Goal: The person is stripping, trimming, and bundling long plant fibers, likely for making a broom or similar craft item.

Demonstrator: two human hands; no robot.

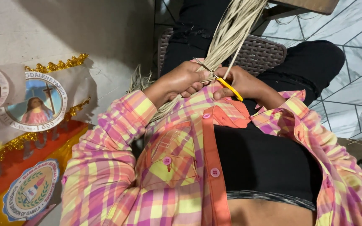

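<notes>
A thick bundle of pale dried fibre strands [231,33] runs from the top of the view down across my lap. My left hand [185,79] is closed around the bundle near its lower end. My right hand [244,83] holds yellow-handled scissors [230,88], whose blades point left at the strands between my hands. More strand ends [141,79] stick out to the left, behind my left wrist. Both arms wear pink, yellow and orange plaid sleeves.
I sit on a brown woven chair [260,52], legs in black trousers. A banner with round emblems and gold tinsel trim [42,104] hangs on the wall at left. Pale tiled floor [348,29] lies at right, with a wooden furniture piece [306,5] at the top.
</notes>
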